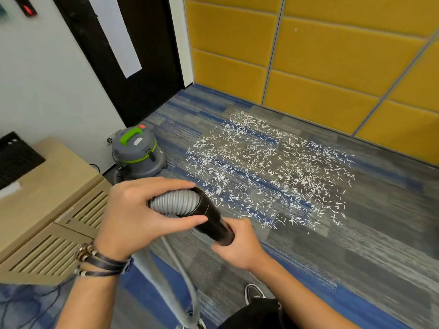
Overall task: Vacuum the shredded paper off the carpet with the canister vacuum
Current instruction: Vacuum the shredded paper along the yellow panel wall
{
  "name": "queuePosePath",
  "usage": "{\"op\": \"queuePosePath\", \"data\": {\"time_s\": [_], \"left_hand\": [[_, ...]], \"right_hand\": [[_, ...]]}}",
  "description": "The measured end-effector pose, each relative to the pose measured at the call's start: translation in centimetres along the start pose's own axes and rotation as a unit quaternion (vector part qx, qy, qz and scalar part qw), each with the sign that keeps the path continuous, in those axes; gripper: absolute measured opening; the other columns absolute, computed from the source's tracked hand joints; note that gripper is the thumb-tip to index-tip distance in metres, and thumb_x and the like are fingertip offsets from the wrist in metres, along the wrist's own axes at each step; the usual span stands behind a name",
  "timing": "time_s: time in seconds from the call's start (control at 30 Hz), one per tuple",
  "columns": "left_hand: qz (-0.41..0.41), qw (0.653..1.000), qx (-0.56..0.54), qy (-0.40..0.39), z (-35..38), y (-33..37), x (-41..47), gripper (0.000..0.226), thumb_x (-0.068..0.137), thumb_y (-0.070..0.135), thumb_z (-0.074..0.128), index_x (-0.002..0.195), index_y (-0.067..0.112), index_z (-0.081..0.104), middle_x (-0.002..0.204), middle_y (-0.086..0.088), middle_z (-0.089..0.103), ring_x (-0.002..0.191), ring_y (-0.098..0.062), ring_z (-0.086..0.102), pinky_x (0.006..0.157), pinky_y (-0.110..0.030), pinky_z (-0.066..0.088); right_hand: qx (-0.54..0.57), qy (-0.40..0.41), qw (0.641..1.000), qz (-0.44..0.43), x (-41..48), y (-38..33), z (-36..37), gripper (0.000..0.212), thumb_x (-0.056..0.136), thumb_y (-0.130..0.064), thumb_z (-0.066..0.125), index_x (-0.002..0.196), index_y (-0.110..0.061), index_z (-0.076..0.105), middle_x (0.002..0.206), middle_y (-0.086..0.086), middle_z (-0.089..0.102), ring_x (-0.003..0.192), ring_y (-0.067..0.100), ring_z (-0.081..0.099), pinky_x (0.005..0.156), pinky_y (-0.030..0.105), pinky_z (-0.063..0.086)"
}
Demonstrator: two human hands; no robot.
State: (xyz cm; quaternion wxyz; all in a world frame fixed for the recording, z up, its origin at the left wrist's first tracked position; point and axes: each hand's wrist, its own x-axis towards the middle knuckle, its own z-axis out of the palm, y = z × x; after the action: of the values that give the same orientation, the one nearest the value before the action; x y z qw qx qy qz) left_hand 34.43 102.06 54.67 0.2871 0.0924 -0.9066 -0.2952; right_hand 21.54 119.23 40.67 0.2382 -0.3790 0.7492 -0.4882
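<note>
At my far left stands a beige wooden cabinet with slatted vent fronts (47, 191). Just past it, against the white wall and near the black door (133, 67), sits the grey canister vacuum with a green handle and green band (137, 150), resting on the grey-and-blue striped carpet (356, 252).

My left hand (133, 217), with dark cord bracelets (99, 260) at the wrist, is curled round the ribbed grey vacuum hose (175, 201): fingers over the top, thumb underneath, right where the hose enters the black plastic cuff tube (213, 219). The hose drops from there toward the floor by my legs. My right hand (237, 245) wraps the lower end of that black tube from below, fingers closed round it.

Beyond the tube, well apart from the canister, the white shredded paper strips (268, 167) lie scattered in a broad patch across the carpet, reaching toward the yellow padded wall panels (332, 55) on the right.
</note>
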Motion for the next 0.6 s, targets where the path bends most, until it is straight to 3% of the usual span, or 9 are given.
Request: {"op": "queuePosePath", "data": {"time_s": [0.23,0.47,0.6], "left_hand": [[0.008,0.997,-0.073,-0.027,-2.4,-3.2,-3.8,0.054,0.06,0.055,0.098,0.103,0.027,0.082,0.095,0.018,0.077,0.084,-0.002,0.074,0.079,-0.025,0.057],[0.023,0.995,-0.093,-0.01,-3.0,-5.0,-6.1,0.052,0.062,0.054,0.098,0.103,0.026,0.083,0.094,0.026,0.071,0.081,0.005,0.07,0.078,-0.02,0.054],[0.014,0.998,-0.065,0.008,-4.6,-6.7,-6.3,0.05,0.067,0.057,0.095,0.105,0.026,0.083,0.094,0.022,0.073,0.082,0.002,0.07,0.078,-0.023,0.056]], "right_hand": [[0.0,-0.019,1.0,-0.01,-1.2,-1.4,4.1,0.042,0.069,-0.004,0.067,0.058,-0.036,0.042,0.051,-0.012,0.038,0.049,0.005,0.033,0.052,0.019,0.025],[-0.047,0.018,0.999,-0.001,-2.5,-1.3,6.3,0.04,0.068,-0.005,0.067,0.06,-0.038,0.046,0.052,-0.014,0.04,0.049,0.005,0.035,0.052,0.022,0.026],[-0.065,-0.001,0.998,-0.028,-0.3,-1.5,8.1,0.022,0.065,-0.007,0.067,0.063,-0.021,0.05,0.052,-0.008,0.037,0.047,0.007,0.031,0.049,0.027,0.027]]}}
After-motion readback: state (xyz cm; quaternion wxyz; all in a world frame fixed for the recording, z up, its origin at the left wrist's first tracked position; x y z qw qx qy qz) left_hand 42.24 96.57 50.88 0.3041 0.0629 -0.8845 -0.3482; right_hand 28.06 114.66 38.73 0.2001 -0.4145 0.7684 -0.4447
